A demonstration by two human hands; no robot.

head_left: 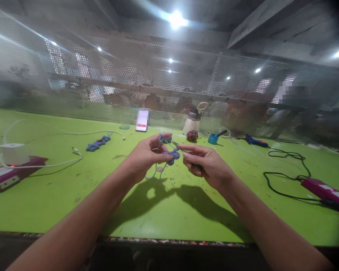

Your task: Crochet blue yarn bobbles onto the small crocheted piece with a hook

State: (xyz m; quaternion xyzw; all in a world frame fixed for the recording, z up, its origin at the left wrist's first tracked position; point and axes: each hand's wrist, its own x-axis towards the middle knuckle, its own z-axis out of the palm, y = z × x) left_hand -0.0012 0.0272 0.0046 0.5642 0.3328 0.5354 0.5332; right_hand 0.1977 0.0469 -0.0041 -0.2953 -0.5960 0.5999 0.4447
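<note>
My left hand [142, 156] pinches a small blue-purple crochet piece [174, 154] between thumb and fingers, above the green table. A strand of the same yarn [159, 140] loops over the raised left index finger, and loose ends hang below. My right hand [209, 162] is closed round a crochet hook with a green handle [197, 166]; its thin metal end meets the top of the piece. Just behind the fingers shows some blue-grey yarn [166, 139], partly hidden. Left of my hands lies another blue crochet piece [98, 143] with petal-like lobes and an orange spot.
At the back stand a phone [142, 120], a bottle [192, 122], a dark multicoloured ball [192, 136] and a blue pot [213, 139]. A blue-handled tool [256, 141] lies right. Purple power strips [326, 192] with cables sit at both sides; a perforated screen [169, 86] rises behind.
</note>
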